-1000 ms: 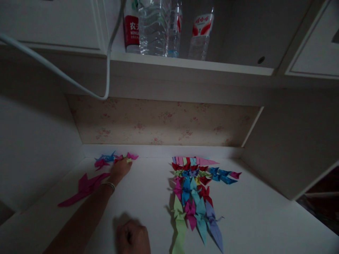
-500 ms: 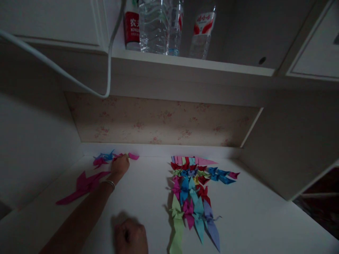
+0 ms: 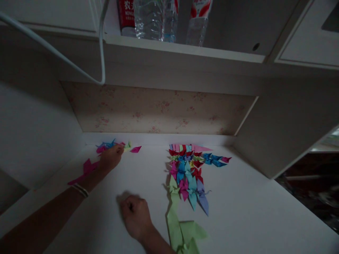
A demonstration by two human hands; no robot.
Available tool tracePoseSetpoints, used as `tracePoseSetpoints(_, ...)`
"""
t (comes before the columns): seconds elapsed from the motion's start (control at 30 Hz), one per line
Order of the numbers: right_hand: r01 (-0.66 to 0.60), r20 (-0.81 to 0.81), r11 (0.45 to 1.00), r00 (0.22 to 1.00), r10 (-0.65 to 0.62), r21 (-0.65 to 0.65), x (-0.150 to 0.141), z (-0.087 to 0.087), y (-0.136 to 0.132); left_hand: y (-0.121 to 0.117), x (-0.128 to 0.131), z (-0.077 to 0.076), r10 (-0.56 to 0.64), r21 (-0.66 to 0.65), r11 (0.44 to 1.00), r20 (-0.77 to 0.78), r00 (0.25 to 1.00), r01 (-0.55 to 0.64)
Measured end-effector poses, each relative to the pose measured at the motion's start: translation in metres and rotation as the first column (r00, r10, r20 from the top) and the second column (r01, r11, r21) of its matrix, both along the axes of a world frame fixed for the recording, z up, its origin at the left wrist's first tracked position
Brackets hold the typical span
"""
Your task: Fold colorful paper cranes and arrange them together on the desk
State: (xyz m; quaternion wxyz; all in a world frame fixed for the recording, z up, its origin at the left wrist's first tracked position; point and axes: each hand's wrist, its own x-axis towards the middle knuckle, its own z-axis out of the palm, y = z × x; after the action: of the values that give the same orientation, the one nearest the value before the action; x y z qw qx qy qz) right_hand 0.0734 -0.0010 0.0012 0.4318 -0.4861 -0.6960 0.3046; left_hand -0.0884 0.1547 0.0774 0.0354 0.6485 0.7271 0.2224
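My left hand [image 3: 112, 156], a bracelet at its wrist, reaches to the back left of the white surface. Its fingers are closed among small folded paper cranes, and what they pinch is hidden. Blue paper cranes [image 3: 106, 144] lie just beyond it. A yellow-green crane [image 3: 128, 146] and a magenta folded paper piece [image 3: 136, 149] lie to its right. Under my left forearm is a larger magenta paper crane [image 3: 88, 167], partly covered. My right hand [image 3: 137, 217] rests on the surface as a loose fist, nothing visible in it.
Colourful paper cranes [image 3: 184, 188] lie in close rows right of centre, with a large light-green crane [image 3: 194, 229] in front. Overhead, a shelf [image 3: 185, 49] holds plastic bottles [image 3: 198, 24] and a red-labelled bottle [image 3: 127, 16]. A white cable [image 3: 66, 59] hangs at upper left.
The view has tilted down, bringing the large light-green crane into sight. My left hand has drawn back slightly, uncovering the yellow-green crane. More of my right forearm shows.
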Motion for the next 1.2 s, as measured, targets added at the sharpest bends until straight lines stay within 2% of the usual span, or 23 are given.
tracePoseSetpoints(0.1,-0.012,0.011,1.000,1.000,0.012,0.002,0.001,-0.002,-0.003,-0.030,0.008,0.008,-0.160,-0.019,0.986,0.130,0.979,0.163)
tracePoseSetpoints(0.17,-0.022,-0.002,1.000,1.000,0.022,-0.013,0.001,-0.004,-0.005,-0.052,0.014,0.013,-0.266,-0.019,0.960,0.263,0.927,0.281)
tracePoseSetpoints(0.27,-0.034,-0.134,0.997,0.991,0.025,-0.068,0.000,-0.005,-0.007,-0.086,0.023,0.024,-0.331,-0.003,0.931,0.408,0.851,0.364)
tracePoseSetpoints(0.33,-0.063,-0.353,0.985,0.936,0.003,-0.158,-0.001,-0.004,-0.006,-0.107,0.027,0.033,-0.333,-0.023,0.922,0.469,0.818,0.388)
tracePoseSetpoints(0.43,-0.126,-0.625,0.947,0.775,-0.091,-0.295,0.001,0.005,-0.001,-0.134,0.028,0.048,-0.335,-0.062,0.909,0.478,0.812,0.412)
tracePoseSetpoints(0.57,-0.134,-0.745,0.938,0.646,-0.162,-0.320,0.016,0.032,-0.001,-0.161,0.022,0.061,-0.273,-0.058,0.945,0.407,0.871,0.323)
tracePoseSetpoints(0.63,-0.200,-0.816,0.940,0.566,-0.121,-0.278,0.030,0.050,-0.007,-0.171,0.019,0.063,-0.246,-0.038,0.958,0.398,0.884,0.283)
tracePoseSetpoints(0.67,-0.227,-0.818,0.943,0.570,-0.075,-0.244,0.037,0.058,-0.011,-0.176,0.019,0.062,-0.242,-0.024,0.961,0.402,0.883,0.275)
tracePoseSetpoints(0.7,-0.231,-0.796,0.949,0.604,-0.035,-0.217,0.044,0.065,-0.015,-0.180,0.021,0.061,-0.245,-0.014,0.962,0.411,0.878,0.274)
tracePoseSetpoints(0.77,-0.193,-0.693,0.961,0.721,0.001,-0.200,0.058,0.075,-0.022,-0.186,0.026,0.054,-0.256,0.001,0.958,0.459,0.851,0.288)
tracePoseSetpoints(0.87,-0.131,-0.562,0.967,0.827,-0.016,-0.219,0.074,0.077,-0.028,-0.191,0.039,0.037,-0.259,0.010,0.948,0.603,0.755,0.317)
tracePoseSetpoints(0.97,-0.126,-0.567,0.967,0.823,-0.024,-0.223,0.087,0.065,-0.029,-0.189,0.054,0.013,-0.242,0.029,0.944,0.739,0.628,0.330)
tracePoseSetpoints(1.07,-0.127,-0.579,0.965,0.815,-0.031,-0.230,0.099,0.045,-0.027,-0.182,0.069,-0.014,-0.220,0.035,0.938,0.830,0.513,0.345)
tracePoseSetpoints(1.2,-0.098,-0.480,0.970,0.877,-0.021,-0.222,0.112,0.022,-0.020,-0.169,0.085,-0.043,-0.185,0.034,0.943,0.880,0.438,0.330)
